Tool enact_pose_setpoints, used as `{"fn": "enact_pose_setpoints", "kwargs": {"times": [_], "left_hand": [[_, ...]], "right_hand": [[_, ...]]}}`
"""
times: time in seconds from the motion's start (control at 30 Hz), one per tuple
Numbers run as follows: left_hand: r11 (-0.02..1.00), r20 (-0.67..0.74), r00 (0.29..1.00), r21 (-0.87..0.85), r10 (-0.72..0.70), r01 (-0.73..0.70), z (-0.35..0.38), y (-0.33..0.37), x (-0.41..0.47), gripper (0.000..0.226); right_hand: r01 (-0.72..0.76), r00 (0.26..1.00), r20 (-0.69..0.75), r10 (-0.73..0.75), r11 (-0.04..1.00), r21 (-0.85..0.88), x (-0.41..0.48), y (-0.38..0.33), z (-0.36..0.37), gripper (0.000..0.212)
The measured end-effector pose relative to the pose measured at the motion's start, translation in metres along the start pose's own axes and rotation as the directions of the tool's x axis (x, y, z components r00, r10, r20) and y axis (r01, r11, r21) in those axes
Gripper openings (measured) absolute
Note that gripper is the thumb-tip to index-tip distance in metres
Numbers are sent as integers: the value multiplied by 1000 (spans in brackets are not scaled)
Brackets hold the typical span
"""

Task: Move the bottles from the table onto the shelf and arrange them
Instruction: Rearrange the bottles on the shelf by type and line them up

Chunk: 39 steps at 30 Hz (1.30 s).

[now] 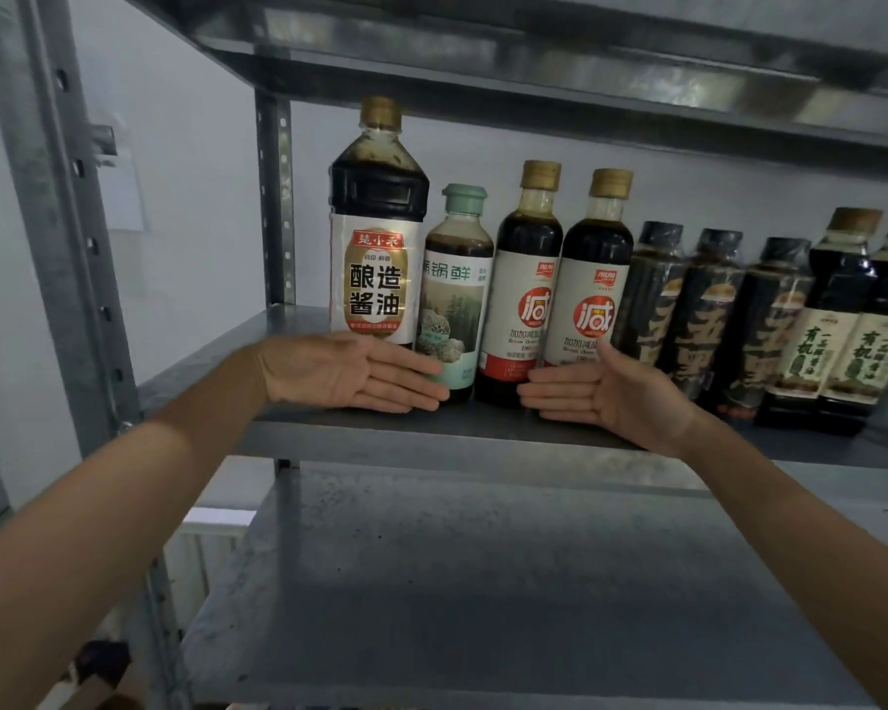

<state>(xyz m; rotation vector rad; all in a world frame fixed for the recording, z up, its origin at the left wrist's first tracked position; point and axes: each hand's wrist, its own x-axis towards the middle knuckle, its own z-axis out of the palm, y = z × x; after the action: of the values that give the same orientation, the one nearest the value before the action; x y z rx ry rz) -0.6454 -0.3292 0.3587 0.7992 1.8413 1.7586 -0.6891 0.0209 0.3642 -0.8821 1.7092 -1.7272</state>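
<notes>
A row of soy sauce bottles stands on the metal shelf (483, 427). From the left: a tall bottle with a gold cap (378, 217), a smaller bottle with a green cap (457, 279), two bottles with red-and-white labels (526, 279) (593, 289), then several black-wrapped and beige-labelled bottles (770, 325). My left hand (349, 374) lies flat, palm up, in front of the tall bottle, fingertips at the base of the green-capped bottle. My right hand (601, 394) is flat too, thumb up, in front of the second red-label bottle. Neither hand holds anything.
A bare lower shelf (483, 581) lies below my arms. An upper shelf (534, 58) hangs close above the bottle caps. A perforated steel upright (62, 222) stands at the left, another (275, 207) at the back. The wall is right behind the row.
</notes>
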Motion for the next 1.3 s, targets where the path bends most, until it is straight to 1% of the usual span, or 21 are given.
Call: {"fn": "enact_pose_setpoints", "kwargs": {"times": [0.07, 0.13, 0.2, 0.23, 0.33, 0.37, 0.43, 0.53, 0.6, 0.73, 0.83, 0.93, 1.03, 1.1, 1.2, 1.23, 1.3], "left_hand": [[997, -22, 1000, 75, -17, 19, -1, 2, 2, 84], [992, -38, 999, 125, -24, 28, -2, 4, 2, 87], [996, -67, 998, 87, -16, 22, -6, 6, 2, 95], [999, -54, 999, 39, -8, 10, -8, 6, 2, 96], [994, 118, 992, -106, 43, -31, -13, 9, 1, 88], [992, 142, 989, -122, 46, -29, -15, 9, 0, 85], [994, 164, 986, -106, 31, -14, -14, 9, 2, 85], [999, 228, 974, -34, 17, -9, -2, 9, 14, 86], [1000, 225, 974, -22, 11, -6, 5, 10, 22, 88], [998, 205, 979, -64, 0, 13, 6, 11, 27, 88], [996, 232, 973, -81, -14, 33, 6, 10, 28, 86], [998, 245, 970, -53, -8, 22, 7, 9, 29, 86], [1000, 243, 970, -9, 12, -10, 18, 8, 36, 85], [1000, 261, 965, -19, 18, -14, 33, 8, 49, 83], [999, 336, 942, -43, 17, -2, 62, 7, 81, 79], [998, 341, 940, -62, 19, 2, 72, 7, 92, 78], [999, 306, 952, -45, 18, -4, 93, 7, 118, 78]], "right_hand": [[-6, 1000, 3, 6, 1000, -30, 5, 0, 1, 68], [-9, 1000, -6, 9, 999, -44, 11, 0, 4, 67], [-9, 1000, -25, 8, 999, -38, 17, 0, 4, 67], [-7, 999, -32, 6, 999, -32, 20, 1, 3, 66], [3, 999, -36, -4, 1000, -7, 26, 4, 1, 66], [7, 999, -34, -7, 1000, 1, 27, 5, 0, 67], [10, 1000, -27, -10, 1000, 12, 26, 6, 0, 67], [8, 1000, 1, -8, 1000, 28, 28, 5, 5, 68], [10, 1000, 12, -10, 999, 30, 32, 4, 11, 68], [1, 1000, -4, -1, 1000, 19, 35, 5, 17, 66], [-4, 1000, -18, 4, 1000, 22, 34, 4, 17, 65], [14, 999, -33, -15, 1000, -5, 31, 6, 19, 64], [48, 997, -64, -51, 998, -51, 21, 8, 15, 62], [54, 995, -76, -60, 995, -78, 6, 6, 4, 63], [60, 991, -116, -70, 994, -89, -29, 3, -23, 66], [66, 989, -128, -76, 995, -81, -42, 2, -33, 67], [84, 985, -144, -93, 994, -64, -70, 3, -54, 67]]}}
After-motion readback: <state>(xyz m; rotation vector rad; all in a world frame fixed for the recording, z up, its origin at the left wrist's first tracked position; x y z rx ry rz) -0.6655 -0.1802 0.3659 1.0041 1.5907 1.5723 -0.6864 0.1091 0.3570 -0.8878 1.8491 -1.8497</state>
